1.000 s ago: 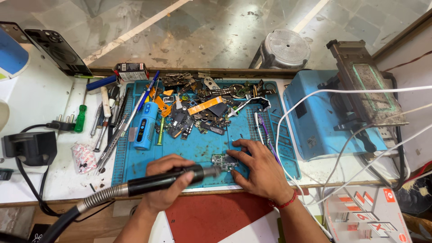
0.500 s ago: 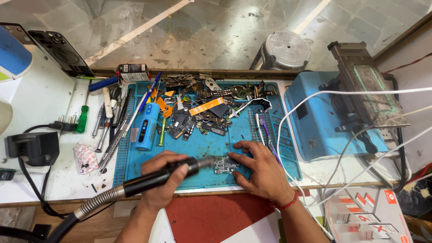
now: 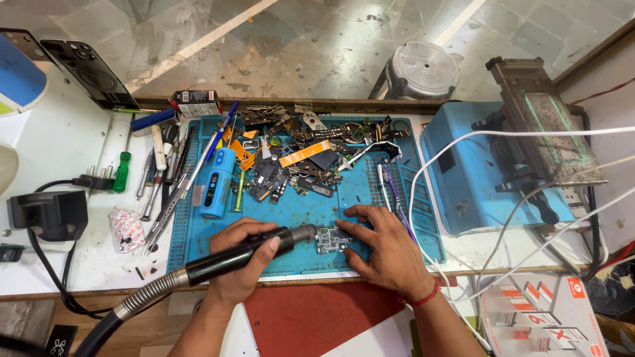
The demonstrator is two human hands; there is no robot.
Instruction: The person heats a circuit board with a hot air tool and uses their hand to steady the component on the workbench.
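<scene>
My left hand [image 3: 243,259] grips a black hot-air handpiece [image 3: 231,254] with a ribbed metal hose [image 3: 142,299] trailing to the lower left. Its nozzle points at a small circuit board [image 3: 332,239] lying on the blue work mat [image 3: 198,248] near the front edge. My right hand [image 3: 385,246] rests flat on the mat, its fingers pressing on the board's right side and holding it in place. A red thread band circles my right wrist.
A heap of phone parts and flex cables [image 3: 297,158] fills the mat's far half. Screwdrivers, tweezers and a blue cylinder [image 3: 217,183] lie at the left. A blue machine [image 3: 483,172] with white cables stands to the right. A black adapter [image 3: 47,213] sits far left.
The handpiece nozzle has shifted slightly towards the board, and my left hand has slid a little to the right. My right hand stays on the board.
</scene>
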